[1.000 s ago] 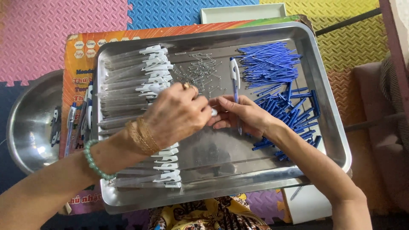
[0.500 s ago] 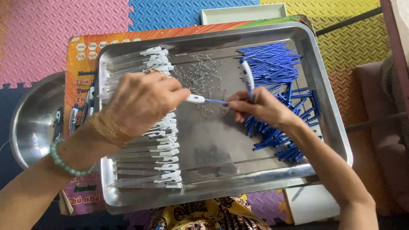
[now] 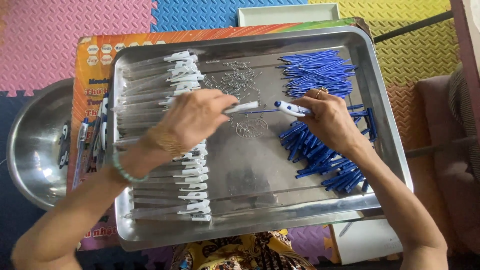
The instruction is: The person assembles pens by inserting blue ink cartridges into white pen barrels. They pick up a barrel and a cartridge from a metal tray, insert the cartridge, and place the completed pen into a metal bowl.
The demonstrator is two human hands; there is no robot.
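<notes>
One pen barrel (image 3: pixel 242 107) is gripped in the left hand (image 3: pixel 192 120) fingers, a tip (image 3: pixel 291 108) in the right hand (image 3: pixel 327 120); few finished pens (image 3: pixel 82 145) are seen, with many barrels (image 3: pixel 160 85) and refills (image 3: pixel 315 72) left on the tray (image 3: pixel 250 220).

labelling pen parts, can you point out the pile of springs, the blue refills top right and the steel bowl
pile of springs (image 3: pixel 239 76), head view, middle of the heap
blue refills (image 3: pixel 315 72), head view, centre of the upper bundle
steel bowl (image 3: pixel 35 150), head view, bare inner wall

light: bright, even daylight | glare: sheen on steel tray (image 3: pixel 372 107) | shadows: soft | focus: sharp
</notes>
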